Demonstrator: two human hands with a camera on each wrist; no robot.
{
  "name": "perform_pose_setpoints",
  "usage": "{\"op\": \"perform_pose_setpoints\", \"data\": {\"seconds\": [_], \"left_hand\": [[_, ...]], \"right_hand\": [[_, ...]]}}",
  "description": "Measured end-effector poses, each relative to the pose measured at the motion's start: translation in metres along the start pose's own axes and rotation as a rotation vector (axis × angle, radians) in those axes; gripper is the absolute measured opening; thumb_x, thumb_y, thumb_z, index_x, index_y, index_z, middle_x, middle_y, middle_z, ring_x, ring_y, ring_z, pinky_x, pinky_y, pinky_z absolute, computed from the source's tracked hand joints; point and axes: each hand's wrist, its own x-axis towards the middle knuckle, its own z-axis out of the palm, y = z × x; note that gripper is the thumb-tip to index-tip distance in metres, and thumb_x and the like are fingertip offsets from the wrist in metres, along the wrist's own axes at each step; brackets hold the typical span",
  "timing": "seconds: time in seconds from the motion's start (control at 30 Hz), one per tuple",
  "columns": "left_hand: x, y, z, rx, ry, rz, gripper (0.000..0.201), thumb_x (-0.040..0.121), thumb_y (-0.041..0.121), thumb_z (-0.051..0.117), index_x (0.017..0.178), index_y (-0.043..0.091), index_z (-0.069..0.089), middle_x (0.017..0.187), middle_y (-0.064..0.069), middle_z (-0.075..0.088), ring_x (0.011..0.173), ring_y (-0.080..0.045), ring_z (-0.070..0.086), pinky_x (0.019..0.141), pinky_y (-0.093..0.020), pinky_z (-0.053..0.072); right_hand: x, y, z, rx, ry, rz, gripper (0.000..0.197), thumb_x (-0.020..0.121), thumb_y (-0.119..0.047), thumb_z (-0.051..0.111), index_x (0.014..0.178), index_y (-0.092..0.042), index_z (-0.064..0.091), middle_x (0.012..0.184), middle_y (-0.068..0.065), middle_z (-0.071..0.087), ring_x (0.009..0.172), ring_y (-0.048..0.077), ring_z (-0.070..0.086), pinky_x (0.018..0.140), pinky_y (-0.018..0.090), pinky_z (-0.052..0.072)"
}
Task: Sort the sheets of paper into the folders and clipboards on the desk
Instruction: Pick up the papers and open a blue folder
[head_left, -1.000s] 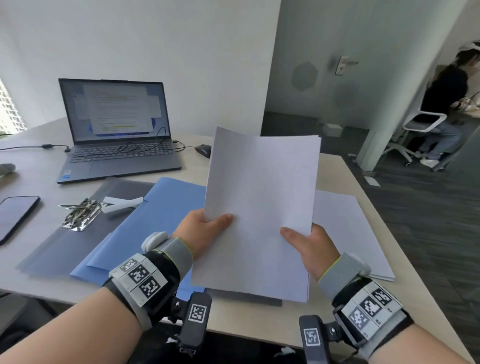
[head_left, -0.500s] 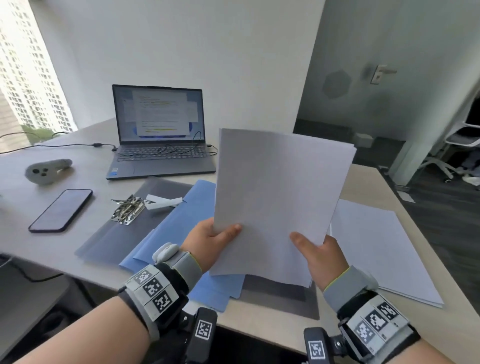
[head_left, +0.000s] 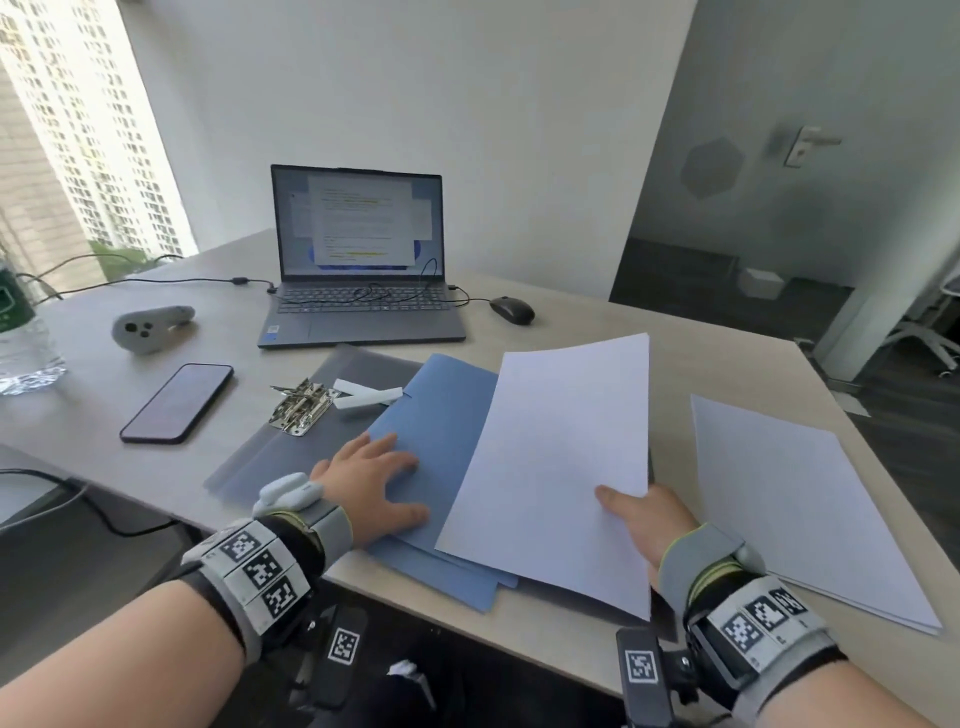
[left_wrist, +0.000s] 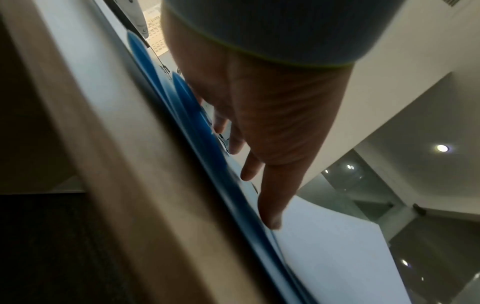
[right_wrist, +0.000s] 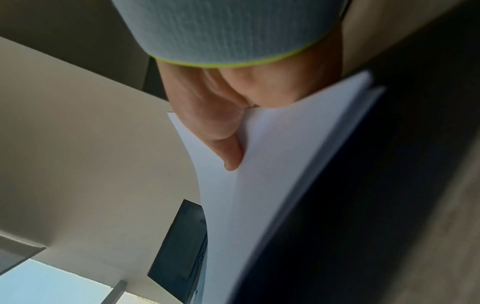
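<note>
My right hand (head_left: 641, 514) pinches the near right edge of a thin sheaf of white sheets (head_left: 556, 467), thumb on top; in the right wrist view the thumb (right_wrist: 223, 135) presses the sheaf (right_wrist: 265, 164). The sheaf slants low over a blue folder (head_left: 441, 415). My left hand (head_left: 374, 480) lies flat with spread fingers on that folder, and the left wrist view shows straight fingers (left_wrist: 270, 201) on the blue folder (left_wrist: 197, 115). Under the folder lies a grey clipboard (head_left: 270, 457) with a metal clip (head_left: 301, 410). A second stack of white paper (head_left: 789, 509) lies at the right.
Behind the folders stands an open laptop (head_left: 363, 260) with a mouse (head_left: 511, 310). A phone (head_left: 176, 402), a grey controller (head_left: 150, 327) and a water bottle (head_left: 21, 343) sit at the left. A white strip (head_left: 366, 397) lies by the clip. The desk edge (head_left: 467, 629) runs close to me.
My left hand let go of the sheaf and went down flat onto the blue folder. The right hand alone lowered and tilted the sheets toward the desk. The view swung left.
</note>
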Motion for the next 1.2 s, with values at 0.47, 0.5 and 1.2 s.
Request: {"op": "perform_pose_setpoints", "data": {"seconds": [0.47, 0.5, 1.2], "left_hand": [[-0.006, 0.012, -0.008, 0.293, -0.198, 0.202, 0.105, 0.050, 0.086, 0.059, 0.145, 0.050, 0.032, 0.160, 0.019, 0.024, 0.147, -0.017, 0.024, 0.114, -0.045, 0.031], [-0.006, 0.012, -0.010, 0.302, -0.206, 0.219, 0.104, 0.049, 0.088, 0.054, 0.143, 0.048, 0.036, 0.156, 0.018, 0.033, 0.143, -0.017, 0.033, 0.111, -0.042, 0.037], [-0.002, -0.004, -0.038, -0.470, 0.422, -0.131, 0.029, 0.096, 0.041, 0.056, 0.116, 0.028, 0.072, 0.116, -0.011, 0.071, 0.107, -0.033, 0.063, 0.081, -0.032, 0.044]], "right_hand": [[0.009, -0.008, -0.016, 0.146, 0.079, 0.041, 0.030, 0.080, -0.033, 0.077, 0.098, -0.009, 0.072, 0.098, 0.012, 0.075, 0.091, 0.037, 0.070, 0.091, 0.055, 0.054], [0.009, -0.009, -0.017, 0.157, 0.084, 0.037, 0.028, 0.082, -0.031, 0.077, 0.099, -0.009, 0.072, 0.099, 0.012, 0.074, 0.091, 0.036, 0.070, 0.091, 0.054, 0.054], [0.005, -0.015, -0.067, 0.302, 0.327, 0.091, 0.033, 0.087, -0.042, 0.070, 0.108, -0.017, 0.065, 0.105, 0.003, 0.057, 0.094, 0.024, 0.053, 0.083, 0.029, 0.040]]}}
